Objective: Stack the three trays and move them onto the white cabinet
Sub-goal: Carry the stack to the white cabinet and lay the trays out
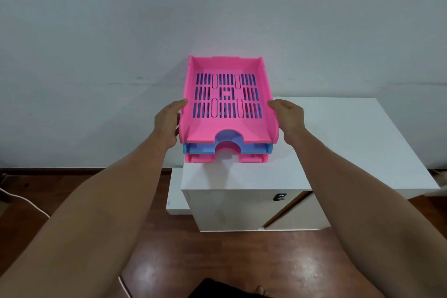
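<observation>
A big pale wall (96,31) fills the top half of the view. Below it, toward 6 o'clock, is a dark brown wood floor (229,261).

On the floor stands the white cabinet (350,143), at about 4 o'clock from the middle of the view. Its top is flat and bare on the right side. A small dark lock (279,197) sits on its front.

Two long bare arms reach in from 7 o'clock and 5 o'clock.

The three trays are stacked. The stack sits at the cabinet's far left corner, near the middle of the view, and part of it hangs out past the left edge. It looks like it touches the cabinet top, but I cannot tell for sure. The top pink tray (225,97) has many slots in its floor. Under it is the blue tray (205,149), and under that the bottom pink tray (251,158).

The left hand (168,123) is at 9 o'clock of the stack. It is partly curled and pressed flat on the stack's left side. The right hand (289,116) is at 3 o'clock of the stack, curled on the right side with the thumb on the top tray's rim. Both hands hold the stack between them.

A thin white cable (24,201) lies on the floor at 8 o'clock.
</observation>
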Demonstrator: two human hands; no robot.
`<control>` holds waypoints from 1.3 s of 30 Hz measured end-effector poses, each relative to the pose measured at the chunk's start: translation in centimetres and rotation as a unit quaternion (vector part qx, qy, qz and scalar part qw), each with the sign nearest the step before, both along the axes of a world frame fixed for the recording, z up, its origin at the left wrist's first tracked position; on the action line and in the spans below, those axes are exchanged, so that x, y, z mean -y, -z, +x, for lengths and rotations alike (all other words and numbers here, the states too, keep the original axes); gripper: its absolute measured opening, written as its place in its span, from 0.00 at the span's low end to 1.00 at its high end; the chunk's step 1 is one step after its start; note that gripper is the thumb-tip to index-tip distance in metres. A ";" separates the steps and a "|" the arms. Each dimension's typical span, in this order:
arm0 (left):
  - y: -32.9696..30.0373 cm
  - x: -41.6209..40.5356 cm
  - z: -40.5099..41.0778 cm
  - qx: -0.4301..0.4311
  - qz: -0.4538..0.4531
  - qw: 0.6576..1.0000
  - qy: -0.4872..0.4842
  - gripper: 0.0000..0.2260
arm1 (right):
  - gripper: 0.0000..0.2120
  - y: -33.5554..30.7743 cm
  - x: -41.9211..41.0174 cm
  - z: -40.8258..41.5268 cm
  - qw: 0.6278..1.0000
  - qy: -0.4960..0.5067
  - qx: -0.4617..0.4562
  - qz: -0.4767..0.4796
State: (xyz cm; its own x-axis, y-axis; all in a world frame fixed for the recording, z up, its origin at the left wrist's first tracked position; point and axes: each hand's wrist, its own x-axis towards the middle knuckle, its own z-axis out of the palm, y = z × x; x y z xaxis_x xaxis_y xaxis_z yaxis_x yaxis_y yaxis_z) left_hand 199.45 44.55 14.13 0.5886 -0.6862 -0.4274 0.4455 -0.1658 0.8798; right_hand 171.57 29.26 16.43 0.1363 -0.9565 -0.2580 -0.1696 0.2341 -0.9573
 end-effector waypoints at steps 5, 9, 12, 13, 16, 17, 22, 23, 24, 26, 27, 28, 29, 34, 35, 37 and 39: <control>-1.3 -0.2 -0.4 0.045 0.001 0.998 -0.046 0.13 | 0.22 -1.3 -0.8 1.6 0.985 -0.026 -0.142 -0.094; -1.1 -1.0 -1.1 0.081 0.028 0.996 -0.030 0.07 | 0.12 -0.7 -2.3 2.5 0.973 -0.053 -0.195 -0.111; -3.3 -0.3 -3.2 0.113 0.025 0.993 -0.023 0.12 | 0.15 -2.3 -1.9 0.4 0.975 -0.031 -0.180 -0.123; -4.9 -0.2 -5.5 0.127 0.012 0.992 -0.018 0.12 | 0.15 -3.6 -1.8 -2.2 0.974 -0.030 -0.174 -0.145; -6.1 0.5 -5.1 0.135 -0.002 0.991 -0.021 0.13 | 0.14 -4.2 -0.7 -2.0 0.972 -0.019 -0.173 -0.155; -5.8 0.6 -5.0 0.137 0.004 0.990 -0.019 0.13 | 0.14 -4.1 -0.8 -2.0 0.971 -0.020 -0.180 -0.159; -6.1 1.1 -5.6 0.119 -0.013 0.992 -0.029 0.13 | 0.14 -4.1 -0.4 -2.3 0.969 0.006 -0.174 -0.176; -6.2 1.3 -6.0 0.118 -0.014 0.993 -0.029 0.13 | 0.14 -4.0 -0.4 -2.6 0.969 0.012 -0.173 -0.176; -6.3 1.7 -6.7 0.114 -0.021 0.993 -0.030 0.14 | 0.13 -4.0 0.0 -3.5 0.969 0.019 -0.172 -0.177; -6.6 2.8 -8.7 0.106 -0.039 0.993 -0.028 0.13 | 0.13 -4.4 0.9 -5.7 0.968 0.026 -0.170 -0.180; -6.9 3.3 -9.8 0.106 -0.041 0.993 -0.021 0.13 | 0.13 -4.6 1.5 -6.9 0.969 0.028 -0.170 -0.180; -7.1 3.9 -11.1 0.108 -0.039 0.993 -0.014 0.12 | 0.13 -4.7 2.0 -8.1 0.968 0.029 -0.170 -0.180; -7.2 4.5 -12.5 0.113 -0.037 0.993 -0.010 0.12 | 0.13 -4.8 2.7 -9.5 0.968 0.031 -0.173 -0.178; -6.9 7.5 -19.3 0.125 -0.028 0.992 -0.005 0.15 | 0.14 -4.9 6.1 -16.0 0.963 0.037 -0.195 -0.180; -6.7 8.0 -20.4 0.120 -0.029 0.992 -0.004 0.16 | 0.14 -4.8 6.8 -17.1 0.963 0.038 -0.196 -0.179; -6.6 8.9 -23.0 0.118 -0.022 0.993 -0.004 0.17 | 0.14 -4.6 8.0 -19.2 0.963 0.038 -0.200 -0.179; -6.1 9.9 -24.9 0.117 -0.017 0.993 -0.010 0.17 | 0.13 -4.2 9.0 -21.0 0.962 0.035 -0.207 -0.176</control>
State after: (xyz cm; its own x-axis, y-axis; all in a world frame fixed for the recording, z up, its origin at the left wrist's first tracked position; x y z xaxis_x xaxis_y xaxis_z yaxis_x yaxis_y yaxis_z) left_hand 174.54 34.61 20.19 0.6822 -0.6858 -0.2537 0.2312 -0.1269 0.9646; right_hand 150.59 20.26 20.66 0.0245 -0.9976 0.0653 -0.5483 -0.0681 -0.8335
